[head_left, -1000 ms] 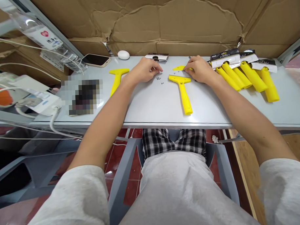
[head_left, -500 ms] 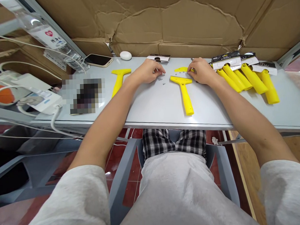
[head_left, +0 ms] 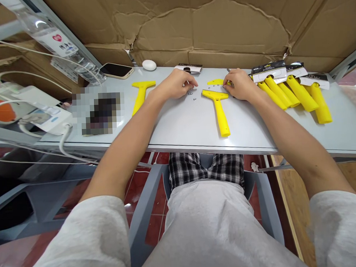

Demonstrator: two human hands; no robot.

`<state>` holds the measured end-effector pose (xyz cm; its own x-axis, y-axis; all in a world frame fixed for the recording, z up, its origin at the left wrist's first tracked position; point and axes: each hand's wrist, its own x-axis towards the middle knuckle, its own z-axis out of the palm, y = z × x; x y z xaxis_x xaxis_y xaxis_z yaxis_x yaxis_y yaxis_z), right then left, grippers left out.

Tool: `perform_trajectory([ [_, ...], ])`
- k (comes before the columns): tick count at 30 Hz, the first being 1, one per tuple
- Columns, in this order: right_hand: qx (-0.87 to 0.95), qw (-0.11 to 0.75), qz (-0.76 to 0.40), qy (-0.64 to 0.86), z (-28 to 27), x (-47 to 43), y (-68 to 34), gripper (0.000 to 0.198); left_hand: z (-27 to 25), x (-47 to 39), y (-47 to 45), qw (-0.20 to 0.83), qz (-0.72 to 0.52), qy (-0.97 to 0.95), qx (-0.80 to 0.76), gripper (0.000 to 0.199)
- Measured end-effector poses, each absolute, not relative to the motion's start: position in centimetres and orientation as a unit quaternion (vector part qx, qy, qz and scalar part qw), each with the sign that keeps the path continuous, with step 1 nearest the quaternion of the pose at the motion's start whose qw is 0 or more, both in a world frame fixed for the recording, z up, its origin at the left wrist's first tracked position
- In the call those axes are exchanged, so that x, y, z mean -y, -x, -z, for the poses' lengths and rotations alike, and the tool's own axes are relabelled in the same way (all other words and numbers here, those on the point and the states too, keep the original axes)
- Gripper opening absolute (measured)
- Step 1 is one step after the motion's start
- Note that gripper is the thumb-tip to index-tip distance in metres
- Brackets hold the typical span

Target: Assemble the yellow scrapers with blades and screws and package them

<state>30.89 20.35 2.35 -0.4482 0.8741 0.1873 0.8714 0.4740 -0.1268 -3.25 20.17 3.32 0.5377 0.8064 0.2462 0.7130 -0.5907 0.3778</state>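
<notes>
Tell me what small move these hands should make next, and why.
I'd suggest the left hand pick up one of the small metal pieces: several lie loose close to its fingertips, while the right hand partly covers a yellow piece. Whether the left hand already holds one is unclear.

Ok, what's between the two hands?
In the head view: small metal pieces and a flat yellow piece, with a yellow T-shaped handle slightly nearer the camera.
</notes>
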Motion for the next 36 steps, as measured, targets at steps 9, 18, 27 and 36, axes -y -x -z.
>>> perform_trajectory([
  [9, 0.861, 0.169, -0.031, 0.478, -0.8, -22.6, -31.9, 0.037, -1.7, -22.3, 4.2, 0.085, -0.243, -0.888, -0.381, 0.033],
  [18, 0.864, 0.166, -0.030, 0.474, -0.7, -22.9, -32.1, 0.037, -0.9, -23.5, 4.5, 0.082, -0.278, -0.889, -0.354, 0.027],
  [27, 0.858, 0.182, -0.051, 0.478, -0.9, -22.2, -31.9, 0.035, -0.9, -23.5, 4.4, 0.080, -0.294, -0.889, -0.341, 0.023],
  [36, 0.861, 0.173, -0.038, 0.478, -1.5, -21.5, -31.8, 0.039, -1.5, -22.4, 3.5, 0.080, -0.305, -0.879, -0.359, 0.025],
])
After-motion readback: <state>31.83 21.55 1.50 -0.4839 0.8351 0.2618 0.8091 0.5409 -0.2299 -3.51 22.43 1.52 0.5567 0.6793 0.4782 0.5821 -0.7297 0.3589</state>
